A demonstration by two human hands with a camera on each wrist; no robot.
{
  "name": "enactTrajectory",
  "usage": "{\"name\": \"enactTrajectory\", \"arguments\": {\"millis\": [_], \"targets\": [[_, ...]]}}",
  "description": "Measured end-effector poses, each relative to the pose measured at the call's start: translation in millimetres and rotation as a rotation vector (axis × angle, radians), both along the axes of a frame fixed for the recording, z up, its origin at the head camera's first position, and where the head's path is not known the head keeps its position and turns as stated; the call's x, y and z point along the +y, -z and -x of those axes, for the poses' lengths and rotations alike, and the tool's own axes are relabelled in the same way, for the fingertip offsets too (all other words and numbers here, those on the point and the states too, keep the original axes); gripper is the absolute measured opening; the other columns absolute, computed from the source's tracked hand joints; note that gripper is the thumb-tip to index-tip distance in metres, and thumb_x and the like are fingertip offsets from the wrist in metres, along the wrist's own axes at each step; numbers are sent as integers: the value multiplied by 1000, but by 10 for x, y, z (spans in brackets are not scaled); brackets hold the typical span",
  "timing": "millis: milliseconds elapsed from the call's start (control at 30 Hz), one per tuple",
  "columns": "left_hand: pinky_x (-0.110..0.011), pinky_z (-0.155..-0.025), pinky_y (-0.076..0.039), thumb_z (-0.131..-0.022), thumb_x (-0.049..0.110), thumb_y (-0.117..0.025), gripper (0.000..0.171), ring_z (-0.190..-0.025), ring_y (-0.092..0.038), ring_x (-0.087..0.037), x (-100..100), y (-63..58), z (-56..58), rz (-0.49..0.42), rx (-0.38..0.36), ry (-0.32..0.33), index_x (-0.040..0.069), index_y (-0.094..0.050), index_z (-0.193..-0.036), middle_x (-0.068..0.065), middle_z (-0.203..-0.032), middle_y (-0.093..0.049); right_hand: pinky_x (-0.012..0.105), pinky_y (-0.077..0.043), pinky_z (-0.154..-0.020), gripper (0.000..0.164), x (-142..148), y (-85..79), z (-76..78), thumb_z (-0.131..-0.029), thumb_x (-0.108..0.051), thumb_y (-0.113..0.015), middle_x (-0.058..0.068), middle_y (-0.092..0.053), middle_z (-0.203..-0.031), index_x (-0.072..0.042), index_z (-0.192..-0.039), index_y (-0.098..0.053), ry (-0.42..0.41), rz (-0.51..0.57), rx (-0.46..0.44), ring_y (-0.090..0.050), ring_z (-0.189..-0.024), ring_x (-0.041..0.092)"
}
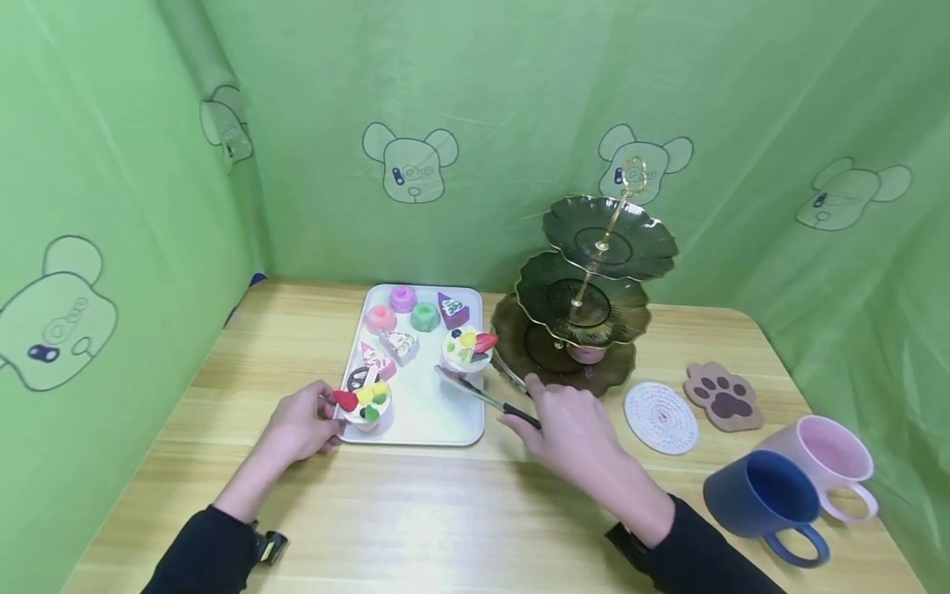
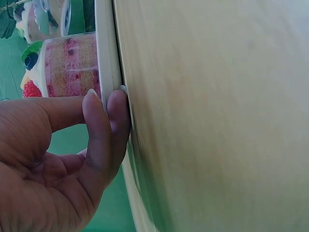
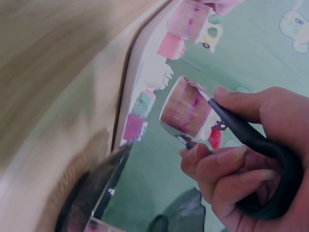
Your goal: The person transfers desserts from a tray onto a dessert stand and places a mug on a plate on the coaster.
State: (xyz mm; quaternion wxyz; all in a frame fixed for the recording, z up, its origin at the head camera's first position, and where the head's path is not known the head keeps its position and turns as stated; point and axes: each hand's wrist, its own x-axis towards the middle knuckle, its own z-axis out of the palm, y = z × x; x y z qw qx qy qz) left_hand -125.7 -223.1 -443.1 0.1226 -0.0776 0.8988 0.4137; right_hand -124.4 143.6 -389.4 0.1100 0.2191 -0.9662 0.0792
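Observation:
My right hand (image 1: 575, 429) grips black-handled tongs (image 3: 246, 128), whose metal tips close around a clear cup of layered pink cake (image 3: 186, 108) topped with fruit. That cup hangs over the right side of the white tray (image 1: 423, 421), apart from the tray in the right wrist view. With its fingertips my left hand (image 1: 300, 422) pinches the tray's rim at the front left corner. Right beside those fingers, a second cake cup (image 2: 72, 67) with fruit on top stands on the tray. Small cake slices (image 1: 401, 345) and ring-shaped sweets (image 1: 425, 316) lie farther back on it.
Behind the tray's right side stands a dark three-tier stand (image 1: 586, 305) with a gold stem; a pink item (image 1: 586, 354) sits on its bottom tier. To the right are a round woven coaster (image 1: 660, 417), a paw-shaped coaster (image 1: 722, 398), a blue mug (image 1: 764, 495) and a pink mug (image 1: 834, 454).

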Motion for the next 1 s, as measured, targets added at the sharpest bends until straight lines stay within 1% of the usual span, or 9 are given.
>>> {"name": "enactTrajectory", "arguments": {"millis": [67,133,333,433,633,767,933,1000], "targets": [[-32,-57,-66,-91,-9,-71,35,-66,-68,-19,-3,1,-3,4,-1,0,-10,-54,-121,-19,-99,-63,46,-48,-42,52,72,-28,-33,-91,-52,-81,6,-59,-64,-5,-107,-64,-8,7,12,-62,-55,34],[-32,-57,-66,-91,-9,-71,35,-67,-69,-19,-5,4,-8,6,-4,0,-10,-55,-121,-19,-98,-64,45,-47,-41,53,148,-50,-62,-91,-53,-81,6,-58,-63,-5,-107,-65,2,10,16,-61,-54,32],[-32,-56,-65,-91,-8,-72,35,-67,-68,-20,-12,-9,-14,16,-15,-4,-9,-54,-122,-19,-99,-64,39,-42,-36,58,363,-102,-101,-91,-55,-79,8,-58,-63,-3,-117,-68,65,-1,-1,-56,-49,28],[-32,-56,-65,-91,-8,-72,35,-67,-68,-20,-13,-18,-10,20,-15,-5,-9,-55,-121,-19,-99,-64,39,-42,-35,61,447,-109,-98,-93,-56,-77,10,-58,-62,-1,-120,-69,86,-16,-6,-56,-48,30],[-32,-56,-65,-90,-9,-72,35,-66,-68,-20,-8,-9,-13,16,-12,-4,-9,-55,-120,-18,-96,-63,42,-44,-36,57,570,-109,-88,-94,-53,-77,10,-57,-61,-1,-116,-67,115,-15,-44,-55,-47,29],[-32,-56,-65,-90,-9,-72,35,-66,-68,-20,1,0,-14,12,-13,-5,-9,-55,-121,-18,-97,-63,45,-47,-37,61,643,-88,-69,-94,-53,-77,12,-58,-62,2,-120,-68,127,-15,-53,-56,-48,30],[-32,-55,-65,-90,-9,-72,35,-66,-68,-20,20,-13,-14,9,-13,-9,-9,-55,-121,-18,-96,-64,42,-45,-35,66,714,-51,-15,-94,-53,-76,11,-55,-60,5,-126,-68,136,-19,-48,-53,-47,28],[-32,-55,-65,-90,-9,-72,35,-66,-68,-20,25,-18,-16,8,-12,-8,-9,-55,-121,-18,-96,-63,41,-44,-35,65,735,-37,6,-94,-53,-76,9,-53,-59,4,-123,-68,135,-23,-46,-52,-46,27]]}}
